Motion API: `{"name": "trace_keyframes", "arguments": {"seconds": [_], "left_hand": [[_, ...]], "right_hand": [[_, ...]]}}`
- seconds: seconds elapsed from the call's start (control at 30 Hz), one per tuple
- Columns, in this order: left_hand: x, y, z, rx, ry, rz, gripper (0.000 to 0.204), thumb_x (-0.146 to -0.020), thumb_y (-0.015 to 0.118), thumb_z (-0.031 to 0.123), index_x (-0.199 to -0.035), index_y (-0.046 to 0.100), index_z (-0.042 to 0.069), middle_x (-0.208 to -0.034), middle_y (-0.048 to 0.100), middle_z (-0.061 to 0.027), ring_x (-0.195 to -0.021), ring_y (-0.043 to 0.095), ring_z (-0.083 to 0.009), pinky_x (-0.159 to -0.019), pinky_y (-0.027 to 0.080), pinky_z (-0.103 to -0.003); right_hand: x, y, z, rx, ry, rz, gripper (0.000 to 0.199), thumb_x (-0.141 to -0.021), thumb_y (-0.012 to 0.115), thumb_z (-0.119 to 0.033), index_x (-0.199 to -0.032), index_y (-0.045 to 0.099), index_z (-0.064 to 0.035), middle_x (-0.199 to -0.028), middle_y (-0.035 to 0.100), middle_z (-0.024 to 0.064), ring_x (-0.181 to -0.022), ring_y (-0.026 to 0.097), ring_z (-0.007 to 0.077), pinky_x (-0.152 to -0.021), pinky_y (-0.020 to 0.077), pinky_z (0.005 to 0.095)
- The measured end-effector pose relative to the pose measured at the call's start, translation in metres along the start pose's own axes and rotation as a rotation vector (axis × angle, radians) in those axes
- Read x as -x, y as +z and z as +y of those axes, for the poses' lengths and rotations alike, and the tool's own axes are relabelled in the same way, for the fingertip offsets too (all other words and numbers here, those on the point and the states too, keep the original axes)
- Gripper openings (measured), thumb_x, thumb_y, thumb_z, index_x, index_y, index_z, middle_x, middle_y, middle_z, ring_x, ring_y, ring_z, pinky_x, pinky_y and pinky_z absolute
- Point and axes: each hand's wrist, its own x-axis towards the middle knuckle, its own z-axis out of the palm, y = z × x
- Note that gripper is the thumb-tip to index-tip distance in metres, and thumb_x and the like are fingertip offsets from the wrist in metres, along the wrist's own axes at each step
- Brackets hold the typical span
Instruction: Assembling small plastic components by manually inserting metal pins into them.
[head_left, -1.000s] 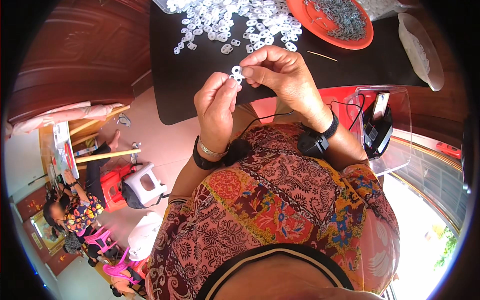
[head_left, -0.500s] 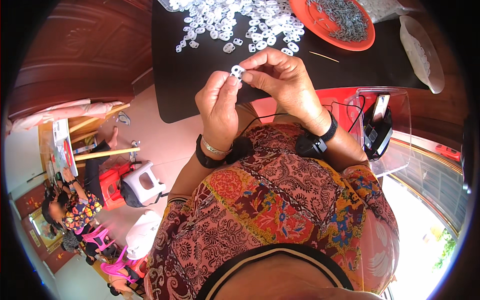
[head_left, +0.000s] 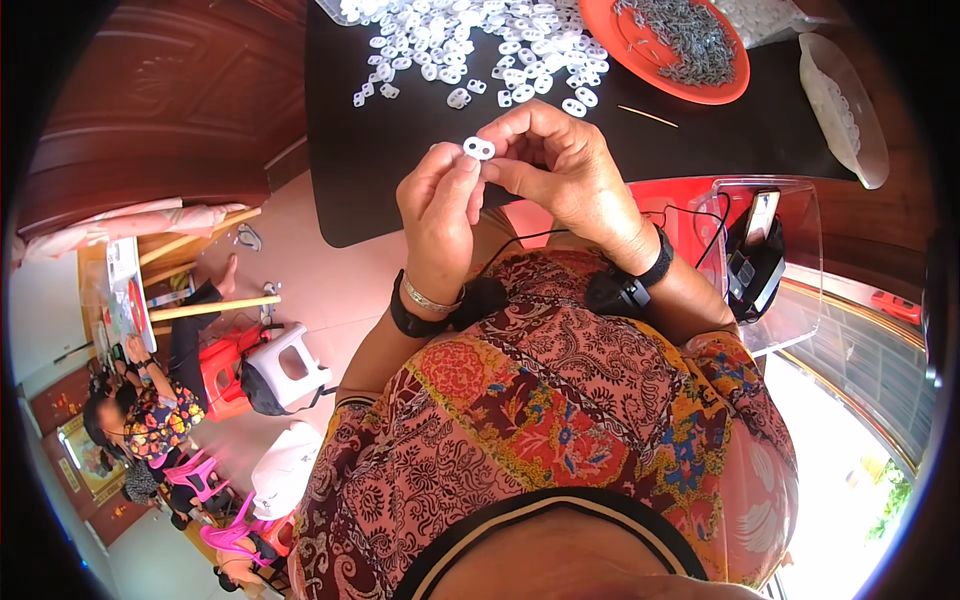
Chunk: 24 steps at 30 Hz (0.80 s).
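A small white plastic piece with two holes [head_left: 479, 149] is pinched between the fingertips of both hands, just above the near edge of a black table [head_left: 370, 170]. My left hand [head_left: 438, 205] grips its left end from below, and my right hand [head_left: 560, 165] holds its right end with thumb and forefinger. Both wrists wear black bands. A heap of several similar white pieces [head_left: 470, 45] lies on the table beyond the hands.
An orange dish [head_left: 640, 40] of small grey metal parts sits at the far right of the table, a thin stick [head_left: 647, 116] beside it and a white bag [head_left: 845, 105] further right. A clear box [head_left: 770, 260] holds a phone. People sit on the floor at lower left.
Both hands have stayed together over the table edge, working the white piece; it has turned slightly between the fingertips. Nothing else has moved.
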Motion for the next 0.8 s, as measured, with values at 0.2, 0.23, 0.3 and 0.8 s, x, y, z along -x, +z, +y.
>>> {"name": "trace_keyframes", "arguments": {"seconds": [0.2, 0.23, 0.3, 0.8], "left_hand": [[-0.006, -0.004, 0.004, -0.013, -0.109, -0.065, 0.025, -0.092, 0.048, 0.019, -0.079, 0.057, 0.000, -0.055, 0.044, 0.0018, -0.048, 0.037, -0.0050, -0.045, 0.026, -0.021], [-0.008, -0.006, 0.004, -0.057, -0.106, -0.102, 0.025, -0.092, 0.049, 0.019, -0.078, 0.058, 0.000, -0.055, 0.044, 0.0020, -0.048, 0.037, -0.0048, -0.045, 0.027, -0.020], [-0.008, -0.007, 0.003, -0.101, -0.102, -0.138, 0.026, -0.092, 0.049, 0.020, -0.078, 0.058, 0.000, -0.055, 0.043, 0.0021, -0.047, 0.037, -0.0047, -0.045, 0.027, -0.020], [-0.005, -0.006, -0.006, 0.086, -0.085, -0.075, 0.028, -0.092, 0.047, 0.019, -0.073, 0.056, 0.000, -0.056, 0.045, 0.0012, -0.049, 0.039, -0.0046, -0.047, 0.029, -0.021]], "right_hand": [[0.000, -0.005, -0.008, 0.118, 0.050, -0.043, 0.016, -0.083, 0.065, 0.003, -0.097, 0.060, -0.0020, -0.085, 0.062, 0.0002, -0.079, 0.060, 0.0066, -0.073, 0.0504, 0.0215], [0.000, -0.005, -0.008, 0.137, 0.054, -0.041, 0.016, -0.082, 0.066, 0.002, -0.097, 0.061, -0.0018, -0.085, 0.062, 0.0000, -0.078, 0.060, 0.0062, -0.071, 0.0504, 0.0213], [0.000, -0.006, -0.013, 0.236, 0.050, -0.050, 0.018, -0.081, 0.068, 0.001, -0.098, 0.061, -0.0017, -0.084, 0.062, 0.0003, -0.076, 0.059, 0.0063, -0.069, 0.0501, 0.0216], [0.001, 0.001, -0.011, 0.840, -0.456, 0.013, 0.028, -0.074, 0.072, -0.008, -0.100, 0.063, -0.0038, -0.080, 0.061, 0.0090, -0.072, 0.062, 0.0252, -0.062, 0.0513, 0.0319]]}}
